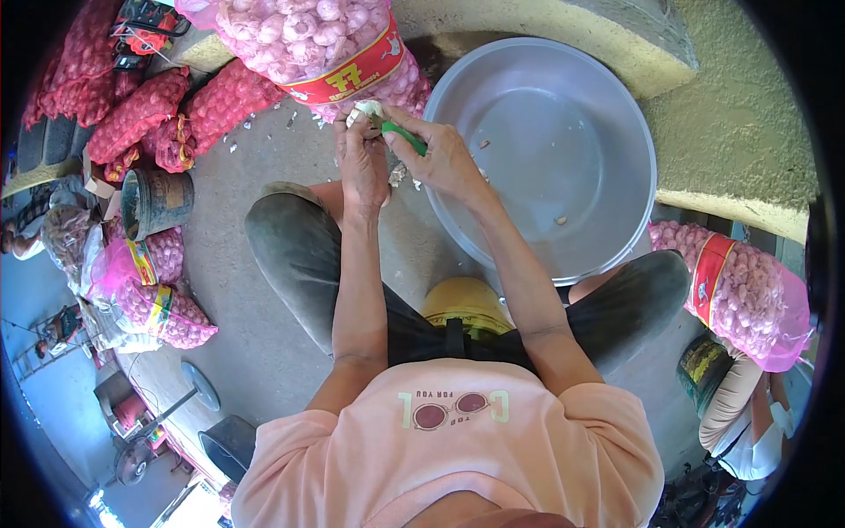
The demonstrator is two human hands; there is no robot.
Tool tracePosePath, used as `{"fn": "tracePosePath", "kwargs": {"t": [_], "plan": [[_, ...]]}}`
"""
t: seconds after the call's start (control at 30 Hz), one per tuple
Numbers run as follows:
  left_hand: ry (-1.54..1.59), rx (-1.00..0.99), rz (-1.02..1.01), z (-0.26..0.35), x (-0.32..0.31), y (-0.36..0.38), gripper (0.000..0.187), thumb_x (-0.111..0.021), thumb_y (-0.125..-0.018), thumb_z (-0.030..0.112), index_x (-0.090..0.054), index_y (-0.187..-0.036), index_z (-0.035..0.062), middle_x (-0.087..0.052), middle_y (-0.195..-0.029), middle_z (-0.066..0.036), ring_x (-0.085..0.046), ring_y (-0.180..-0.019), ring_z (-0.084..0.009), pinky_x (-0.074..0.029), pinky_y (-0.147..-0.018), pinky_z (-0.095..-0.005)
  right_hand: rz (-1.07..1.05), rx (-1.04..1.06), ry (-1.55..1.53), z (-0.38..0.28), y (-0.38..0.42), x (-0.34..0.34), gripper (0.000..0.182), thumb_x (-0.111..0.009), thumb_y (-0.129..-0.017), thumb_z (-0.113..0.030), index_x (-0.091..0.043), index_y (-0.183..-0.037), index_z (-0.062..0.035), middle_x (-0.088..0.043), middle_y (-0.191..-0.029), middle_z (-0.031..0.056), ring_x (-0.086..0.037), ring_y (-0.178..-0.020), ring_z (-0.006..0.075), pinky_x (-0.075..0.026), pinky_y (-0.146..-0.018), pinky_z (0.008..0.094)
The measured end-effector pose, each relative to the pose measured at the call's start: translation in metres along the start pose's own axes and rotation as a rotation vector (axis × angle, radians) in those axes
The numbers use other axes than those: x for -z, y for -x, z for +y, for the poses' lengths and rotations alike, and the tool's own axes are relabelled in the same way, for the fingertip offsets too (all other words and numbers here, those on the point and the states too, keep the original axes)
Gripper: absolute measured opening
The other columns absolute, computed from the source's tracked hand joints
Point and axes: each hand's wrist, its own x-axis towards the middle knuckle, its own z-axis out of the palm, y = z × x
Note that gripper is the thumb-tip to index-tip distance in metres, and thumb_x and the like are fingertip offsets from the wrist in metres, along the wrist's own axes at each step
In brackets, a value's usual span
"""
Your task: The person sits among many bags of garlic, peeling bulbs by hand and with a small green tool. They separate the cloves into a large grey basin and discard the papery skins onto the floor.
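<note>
My left hand (361,172) is closed around a whitish garlic bulb (365,111), just in front of a large mesh sack of garlic (304,40). My right hand (451,163) grips a green-handled knife (404,139) against the bulb; its blade is mostly hidden. Beside my right forearm is a wide grey basin (650,167) with a few loose cloves or bits inside. Pale garlic scraps (398,174) lie on the floor below my hands.
A yellow stool or bucket (465,302) stands between my legs. Red mesh sacks (141,114) and a dark bucket (158,202) are at the left. Another garlic sack (735,286) and a seated person (748,440) are at the right. A low concrete ledge (607,40) borders the basin.
</note>
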Motion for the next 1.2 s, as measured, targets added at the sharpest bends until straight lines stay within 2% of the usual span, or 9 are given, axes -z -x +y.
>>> {"fn": "tracePosePath", "kwargs": {"t": [0.27, 0.33, 0.43, 0.67, 0.87, 0.93, 1.07, 1.13, 1.2], "plan": [[-0.027, 0.005, -0.015, 0.002, -0.001, 0.000, 0.024, -0.053, -0.090, 0.016, -0.046, -0.112, 0.0090, -0.056, -0.103, -0.003, -0.053, -0.095, -0.0121, -0.042, -0.085, -0.0290, 0.026, 0.028, -0.036, 0.011, -0.003, -0.005, 0.044, -0.057, -0.086, -0.031, -0.055, -0.126, -0.0118, -0.064, -0.104, 0.0208, -0.065, -0.092, 0.0330, -0.050, -0.079, 0.0357], [-0.039, -0.013, -0.015, 0.003, -0.003, 0.000, 0.024, -0.053, -0.090, 0.016, -0.045, -0.112, 0.0090, -0.056, -0.103, -0.003, -0.053, -0.095, -0.0123, -0.042, -0.084, -0.0291, 0.075, 0.143, -0.164, 0.013, -0.005, -0.009, 0.044, -0.055, -0.086, -0.025, -0.054, -0.126, -0.0075, -0.063, -0.108, 0.0207, -0.065, -0.094, 0.0314, -0.050, -0.082, 0.0348], [-0.092, -0.029, -0.008, 0.001, -0.003, 0.000, 0.024, -0.053, -0.090, 0.016, -0.044, -0.112, 0.0087, -0.056, -0.102, -0.004, -0.053, -0.093, -0.0123, -0.042, -0.083, -0.0289, 0.070, 0.210, -0.097, 0.012, -0.005, -0.008, 0.044, -0.053, -0.086, -0.019, -0.053, -0.126, -0.0035, -0.062, -0.112, 0.0212, -0.065, -0.097, 0.0300, -0.049, -0.084, 0.0337], [-0.202, -0.111, -0.019, -0.004, 0.001, -0.002, 0.023, -0.053, -0.091, 0.015, -0.046, -0.112, 0.0075, -0.056, -0.104, -0.004, -0.055, -0.094, -0.0125, -0.045, -0.083, -0.0283, 0.104, 0.246, -0.158, 0.017, -0.008, -0.018, 0.042, -0.050, -0.085, -0.014, -0.055, -0.124, -0.0025, -0.061, -0.112, 0.0234, -0.065, -0.098, 0.0281, -0.049, -0.085, 0.0327], [-0.206, -0.100, -0.032, -0.005, 0.005, -0.002, 0.022, -0.051, -0.092, 0.014, -0.046, -0.112, 0.0066, -0.056, -0.105, -0.006, -0.055, -0.096, -0.0132, -0.044, -0.086, -0.0291, 0.089, 0.241, -0.296, 0.023, -0.012, -0.014, 0.039, -0.048, -0.086, -0.012, -0.056, -0.123, -0.0016, -0.066, -0.109, 0.0164, -0.064, -0.093, 0.0192, -0.049, -0.083, 0.0291], [-0.218, -0.113, -0.048, -0.005, 0.004, -0.002, 0.022, -0.051, -0.092, 0.013, -0.046, -0.112, 0.0064, -0.056, -0.105, -0.006, -0.055, -0.096, -0.0137, -0.044, -0.087, -0.0295, -0.047, 0.057, -0.403, 0.022, -0.012, -0.008, 0.037, -0.048, -0.088, -0.013, -0.057, -0.123, -0.0034, -0.067, -0.098, 0.0081, -0.063, -0.079, 0.0142, -0.050, -0.075, 0.0270], [-0.262, -0.104, -0.021, 0.000, 0.000, 0.000, 0.023, -0.046, -0.091, 0.013, -0.047, -0.112, 0.0045, -0.056, -0.105, -0.007, -0.056, -0.097, -0.0160, -0.046, -0.088, -0.0319, -0.044, -0.062, -0.539, 0.019, -0.013, 0.000, 0.038, -0.049, -0.090, -0.015, -0.056, -0.126, -0.0068, -0.063, -0.083, 0.0021, -0.057, -0.065, 0.0104, -0.049, -0.065, 0.0250], [-0.227, -0.077, -0.014, 0.004, 0.002, 0.000, 0.024, -0.045, -0.091, 0.013, -0.047, -0.112, 0.0038, -0.056, -0.106, -0.008, -0.057, -0.097, -0.0167, -0.046, -0.088, -0.0327, -0.069, -0.282, -0.794, 0.022, -0.013, 0.009, 0.044, -0.049, -0.093, -0.014, -0.045, -0.136, -0.0071, -0.051, -0.075, -0.0064, -0.036, -0.055, -0.0021, -0.029, -0.046, 0.0164], [-0.183, -0.074, -0.028, 0.005, 0.005, -0.002, 0.027, -0.043, -0.090, 0.013, -0.047, -0.114, 0.0032, -0.056, -0.106, -0.009, -0.057, -0.096, -0.0176, -0.047, -0.088, -0.0337, -0.098, -0.305, -0.766, 0.027, -0.015, 0.014, 0.045, -0.053, -0.091, -0.015, -0.046, -0.135, -0.0061, -0.054, -0.078, -0.0053, -0.041, -0.057, -0.0006, -0.033, -0.049, 0.0168]]}}
